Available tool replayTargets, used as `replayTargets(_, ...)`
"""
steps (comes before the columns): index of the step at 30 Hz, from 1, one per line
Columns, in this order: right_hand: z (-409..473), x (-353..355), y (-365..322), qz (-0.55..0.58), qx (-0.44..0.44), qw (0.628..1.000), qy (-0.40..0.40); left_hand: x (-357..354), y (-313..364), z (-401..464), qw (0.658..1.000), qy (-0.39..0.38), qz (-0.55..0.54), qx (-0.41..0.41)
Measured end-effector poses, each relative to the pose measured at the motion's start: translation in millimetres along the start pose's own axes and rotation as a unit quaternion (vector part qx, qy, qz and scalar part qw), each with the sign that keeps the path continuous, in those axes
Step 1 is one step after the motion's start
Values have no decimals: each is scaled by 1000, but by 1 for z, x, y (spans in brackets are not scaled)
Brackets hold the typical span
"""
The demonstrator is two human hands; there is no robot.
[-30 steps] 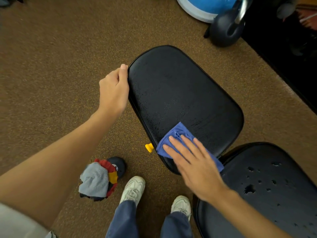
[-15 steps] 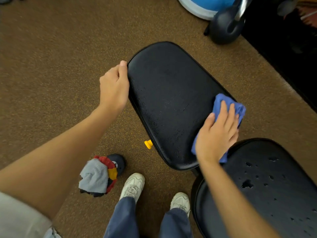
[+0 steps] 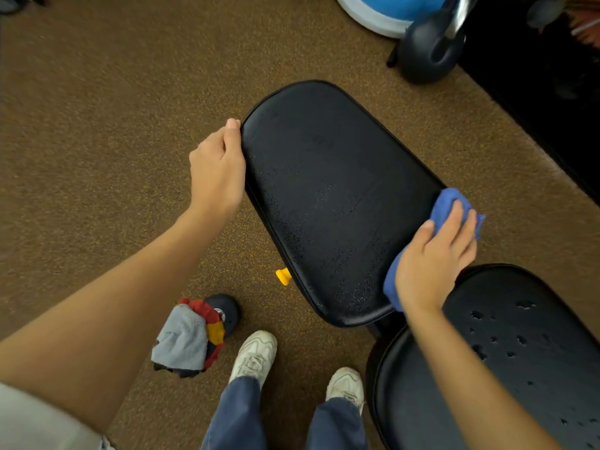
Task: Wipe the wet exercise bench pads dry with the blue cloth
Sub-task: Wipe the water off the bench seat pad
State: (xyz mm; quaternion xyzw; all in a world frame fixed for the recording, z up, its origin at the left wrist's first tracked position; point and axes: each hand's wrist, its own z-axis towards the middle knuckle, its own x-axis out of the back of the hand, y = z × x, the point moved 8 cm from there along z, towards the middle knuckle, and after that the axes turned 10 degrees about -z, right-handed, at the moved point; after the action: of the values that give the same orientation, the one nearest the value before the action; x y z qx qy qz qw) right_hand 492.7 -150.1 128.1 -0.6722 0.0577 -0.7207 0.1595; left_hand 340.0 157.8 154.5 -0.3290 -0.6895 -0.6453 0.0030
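Observation:
A black bench pad (image 3: pixel 328 196) fills the middle of the view, with fine droplets along its left and near parts. My left hand (image 3: pixel 217 170) grips its left edge, thumb on top and fingers curled under the rim. My right hand (image 3: pixel 436 258) presses the blue cloth (image 3: pixel 449 203) against the pad's right edge, fingers lying over the bunched cloth. A second black pad (image 3: pixel 519 352) at the lower right carries several larger water drops.
Brown speckled carpet (image 3: pixel 113 125) surrounds the bench. A dark kettlebell (image 3: pixel 428 50) and a blue and white dome (image 3: pixel 383 11) sit at the top. A grey and red rag bundle (image 3: pixel 191 339) lies by my white shoes (image 3: pixel 255 355). A yellow knob (image 3: pixel 283 276) pokes out under the pad.
My right hand swept the blue cloth from the pad's near left edge across to its right edge. My left hand kept its hold on the left rim.

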Motion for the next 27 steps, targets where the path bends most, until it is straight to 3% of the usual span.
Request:
replayTargets(5, 62, -2, -11, -51, -34, 996, -72, 1, 2, 0, 1000, -6, -21, -2)
replayTargets(11, 91, -13, -102, -85, 68, 980, -167, 7, -6, 16, 995, -28, -94, 32)
replayTargets(18, 103, -44, -214, -60, 154, 965, -202, 23, -26, 19, 994, -31, -96, 42)
replayTargets(22, 93, -52, -263, -73, 276, 940, -189, 38, -46, 17, 993, -19, -98, 59)
replayTargets(27, 26, -57, -312, -129, 489, 856, -104, 50, -50, 18, 993, 2, -100, 64)
